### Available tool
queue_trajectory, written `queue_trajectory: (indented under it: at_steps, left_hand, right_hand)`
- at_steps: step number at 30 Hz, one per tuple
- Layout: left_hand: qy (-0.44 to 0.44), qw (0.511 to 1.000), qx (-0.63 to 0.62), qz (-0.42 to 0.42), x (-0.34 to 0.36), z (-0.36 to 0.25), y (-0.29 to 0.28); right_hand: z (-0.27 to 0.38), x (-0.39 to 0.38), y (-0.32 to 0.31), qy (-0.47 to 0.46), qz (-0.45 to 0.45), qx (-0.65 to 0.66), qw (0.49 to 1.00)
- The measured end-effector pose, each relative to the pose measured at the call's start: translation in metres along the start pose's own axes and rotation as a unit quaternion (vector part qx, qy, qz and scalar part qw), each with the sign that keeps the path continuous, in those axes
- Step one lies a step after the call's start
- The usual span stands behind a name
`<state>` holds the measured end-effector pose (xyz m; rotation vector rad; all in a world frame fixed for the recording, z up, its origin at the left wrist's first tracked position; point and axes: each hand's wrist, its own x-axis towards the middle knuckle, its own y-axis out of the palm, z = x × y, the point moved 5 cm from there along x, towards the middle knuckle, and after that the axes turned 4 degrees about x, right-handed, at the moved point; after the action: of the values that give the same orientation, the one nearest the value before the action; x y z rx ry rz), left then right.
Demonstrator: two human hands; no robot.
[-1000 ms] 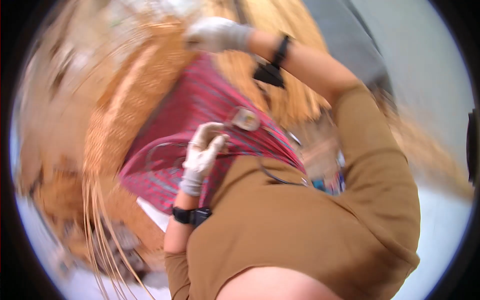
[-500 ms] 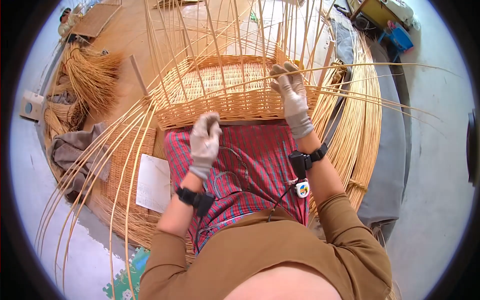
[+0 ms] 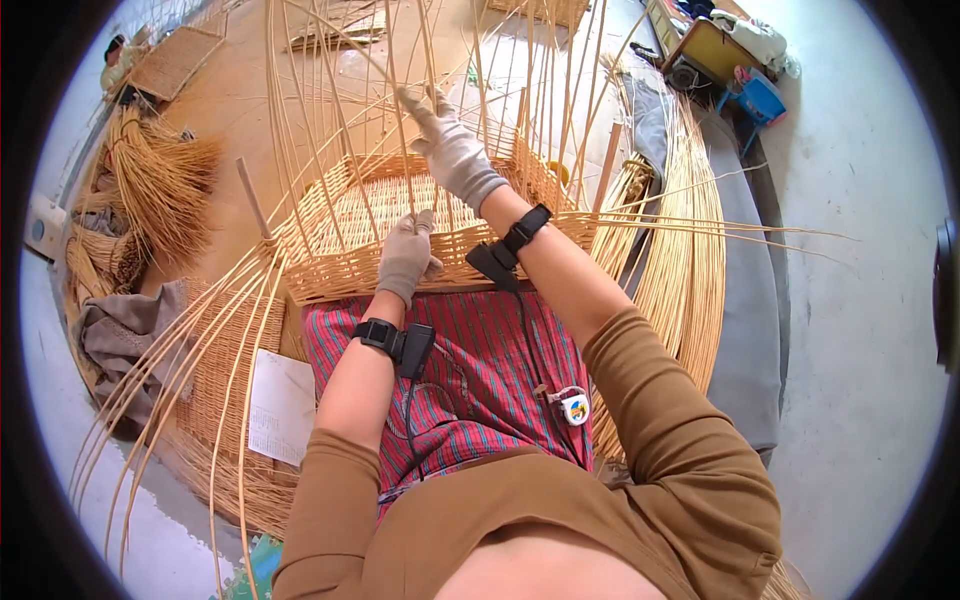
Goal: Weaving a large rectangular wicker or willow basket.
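Observation:
A half-woven willow basket [image 3: 345, 272] rests across the far end of my lap, its tall upright stakes [image 3: 344, 120] rising all round. My gloved left hand [image 3: 405, 258] is closed at the rim of the near wall, fingertips on the weave beside a stake. Above the basket, my gloved right hand [image 3: 455, 155] reaches up to the left among the stakes. Its fingers close on a long willow rod [image 3: 350, 42] that slants off toward the upper left. The rod's other end is hard to follow near the rim.
Striped red cloth [image 3: 440, 400] covers my lap. Long rods [image 3: 680, 270] lie bundled on the right, and a tied bundle [image 3: 160, 180] lies at left. Loose rods fan out from the basket's left corner, near a white sheet [image 3: 280, 405]. A blue stool [image 3: 757, 100] stands far right.
My right hand has swung left and up from the basket's right side, bringing the rod along. My left hand has risen onto the near rim. The whole view has shifted slightly.

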<state>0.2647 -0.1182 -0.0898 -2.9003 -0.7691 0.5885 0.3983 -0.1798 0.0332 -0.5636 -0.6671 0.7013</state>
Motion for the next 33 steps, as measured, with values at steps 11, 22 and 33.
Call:
queue_trajectory:
  at_steps: [11, 22, 33]
  left_hand:
    - [-0.033, 0.998, -0.046, -0.029, 0.011, -0.011, 0.017]
    - [0.332, 0.911, 0.245, -0.013, -0.017, -0.054, 0.080]
    - [0.047, 0.984, 0.170, -0.030, 0.009, -0.028, 0.101]
  right_hand:
    - [-0.087, -0.174, -0.021, 0.114, -0.259, 0.500, 0.819]
    - [-0.142, -0.212, -0.095, 0.252, -0.330, 0.421, 0.807]
    - [-0.120, -0.166, -0.125, 0.160, -0.370, 0.282, 0.871]
